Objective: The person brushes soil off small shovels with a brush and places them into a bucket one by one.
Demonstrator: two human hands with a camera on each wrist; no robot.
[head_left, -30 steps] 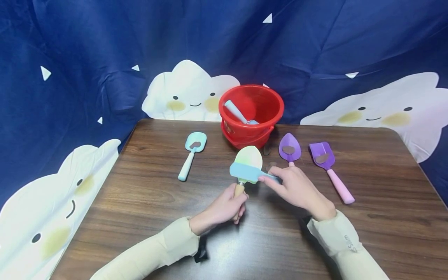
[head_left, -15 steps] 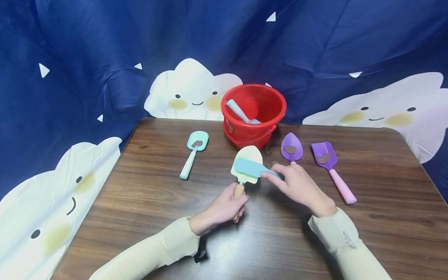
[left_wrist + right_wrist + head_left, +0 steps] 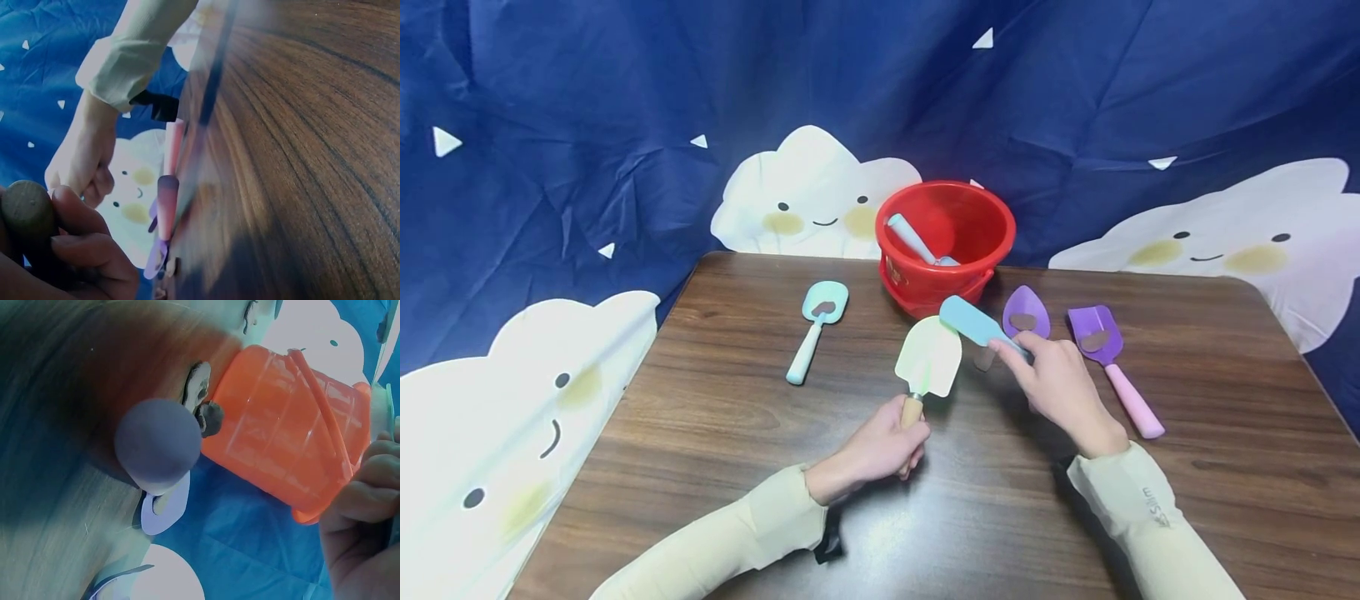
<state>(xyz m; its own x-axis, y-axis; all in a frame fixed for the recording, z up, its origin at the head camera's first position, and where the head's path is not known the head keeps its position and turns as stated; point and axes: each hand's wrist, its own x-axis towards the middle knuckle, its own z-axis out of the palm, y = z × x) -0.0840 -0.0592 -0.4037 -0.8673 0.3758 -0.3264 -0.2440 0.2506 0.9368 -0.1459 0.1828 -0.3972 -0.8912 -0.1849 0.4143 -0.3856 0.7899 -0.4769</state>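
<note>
My left hand [image 3: 880, 442] grips the wooden handle of a hand trowel [image 3: 929, 354], its pale green-white blade pointing away from me above the table. In the left wrist view the fingers curl round the round end of that handle [image 3: 28, 209]. My right hand [image 3: 1063, 387] pinches a flat light-blue spatula [image 3: 972, 321]. The spatula's rounded tip overlaps the trowel blade's upper right edge in the head view. In the right wrist view, the curled right fingers [image 3: 372, 481] appear at the right edge, with most of the spatula hidden.
Behind the trowel stands a red bucket [image 3: 925, 283] holding a light-blue-handled tool [image 3: 912, 239]. A mint shovel [image 3: 805, 354] lies left. Rightward lie a purple pointed trowel [image 3: 1028, 305] and a purple shovel [image 3: 1131, 400]. Flat brown pieces lie on these three blades; another [image 3: 983, 358] shows by the spatula.
The spatula has passed from lying across the trowel blade to its upper right edge, as my right hand shifts right. My left hand keeps the trowel nearly still.
</note>
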